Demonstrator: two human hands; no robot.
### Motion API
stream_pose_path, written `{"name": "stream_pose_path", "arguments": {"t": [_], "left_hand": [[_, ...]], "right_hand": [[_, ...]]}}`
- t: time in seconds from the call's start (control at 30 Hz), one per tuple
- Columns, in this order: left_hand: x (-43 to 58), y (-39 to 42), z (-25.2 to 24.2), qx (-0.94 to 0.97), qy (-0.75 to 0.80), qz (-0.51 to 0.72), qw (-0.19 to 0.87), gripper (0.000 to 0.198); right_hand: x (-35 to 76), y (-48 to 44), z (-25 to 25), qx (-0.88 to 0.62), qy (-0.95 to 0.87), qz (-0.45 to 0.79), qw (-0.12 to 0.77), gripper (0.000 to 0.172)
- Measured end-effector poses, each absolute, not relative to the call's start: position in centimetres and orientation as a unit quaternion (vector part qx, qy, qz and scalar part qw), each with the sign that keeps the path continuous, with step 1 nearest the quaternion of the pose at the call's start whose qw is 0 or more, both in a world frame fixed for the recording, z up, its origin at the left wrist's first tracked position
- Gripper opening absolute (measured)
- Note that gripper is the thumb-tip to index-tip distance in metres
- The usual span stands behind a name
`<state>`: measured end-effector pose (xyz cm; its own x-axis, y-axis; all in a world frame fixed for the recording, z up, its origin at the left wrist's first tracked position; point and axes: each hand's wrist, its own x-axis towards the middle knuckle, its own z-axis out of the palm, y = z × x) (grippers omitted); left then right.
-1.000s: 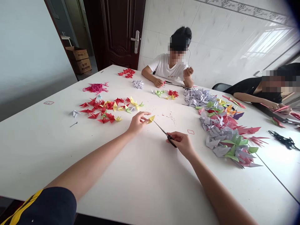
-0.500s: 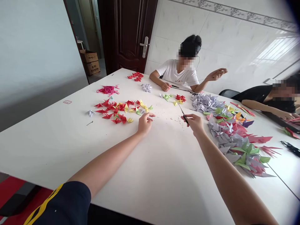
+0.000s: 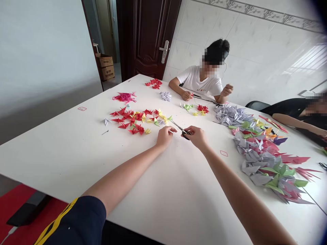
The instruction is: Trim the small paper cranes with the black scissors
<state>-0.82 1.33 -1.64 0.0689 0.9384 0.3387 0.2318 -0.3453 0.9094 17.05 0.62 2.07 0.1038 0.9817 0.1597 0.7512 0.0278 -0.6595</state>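
My right hand (image 3: 196,136) is closed around the black handles of a pair of scissors (image 3: 180,127). The blades point up and left, and their tips end near a small green and yellow paper crane (image 3: 169,118). Just left of the scissors, my left hand (image 3: 165,136) rests by the table surface. Its fingers are loosely curved, with a gap between thumb and forefinger, and I see nothing held there. Beyond it lies a loose group of red, yellow and green paper cranes (image 3: 133,119). A white crane (image 3: 106,121) sits apart at the left.
A large heap of white, pink and green cranes (image 3: 263,153) covers the right side. Pink cords (image 3: 125,97), white cranes (image 3: 166,96) and red cranes (image 3: 153,83) lie farther back. Across the white table (image 3: 166,190) sits a co-worker (image 3: 204,78); another person (image 3: 288,112) is at right.
My right hand has brought the scissors left, close to my left hand, and their blades now point more leftward. The view has shifted slightly. The co-worker's raised hand has drawn in.
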Motion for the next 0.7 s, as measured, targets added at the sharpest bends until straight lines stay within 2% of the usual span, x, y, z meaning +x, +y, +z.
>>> {"name": "stream_pose_path", "arguments": {"t": [0.13, 0.4, 0.7], "left_hand": [[-0.8, 1.5, -1.9, 0.633, 0.456, 0.52, 0.349, 0.037], [-0.8, 1.3, -1.7, 0.629, 0.466, 0.512, 0.353, 0.035], [-0.8, 1.4, -1.6, 0.624, 0.461, 0.514, 0.366, 0.032]], "right_hand": [[15.7, 1.7, 2.5, -0.686, -0.65, 0.19, 0.267, 0.032], [15.7, 2.4, 2.7, -0.682, -0.641, 0.202, 0.288, 0.039], [15.6, 2.5, 3.5, -0.664, -0.683, 0.163, 0.257, 0.028]]}}
